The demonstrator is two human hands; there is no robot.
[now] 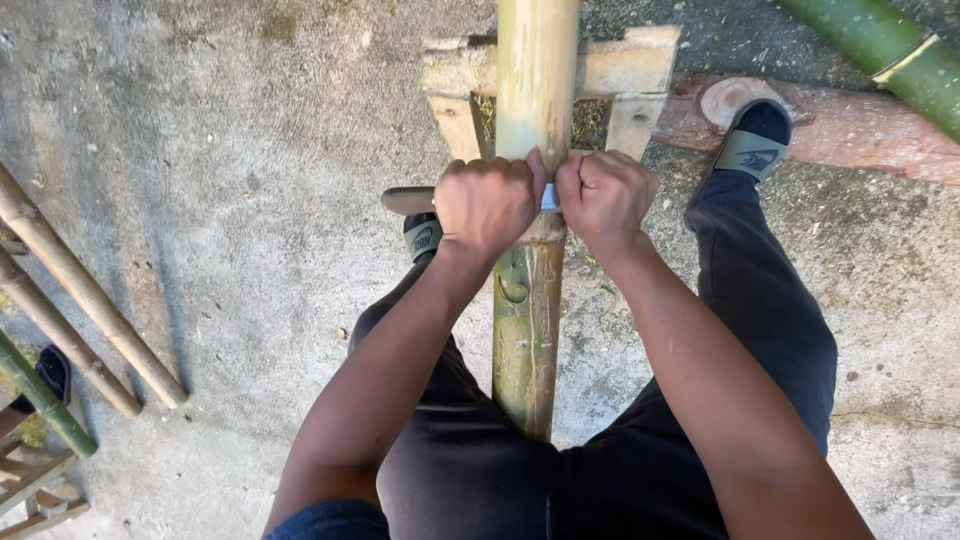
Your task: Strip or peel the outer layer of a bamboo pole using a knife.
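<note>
A long bamboo pole (530, 300) runs between my legs, away from me, its far part scraped pale and its near part still green. A knife (410, 200) lies crosswise on the pole, its blade end sticking out to the left. My left hand (488, 203) is closed around the knife on the left side of the pole. My right hand (603, 197) grips the other end on the right side. A short strip of blade (549, 197) shows between the two fists. The pole rests on a wooden support (630, 80) ahead.
Concrete ground lies all around. Several bamboo poles (80, 290) lean at the left edge. A green bamboo pole (890, 50) crosses the top right above a reddish log (850, 125), on which my right sandal (755, 140) rests. A wooden frame (30, 490) sits bottom left.
</note>
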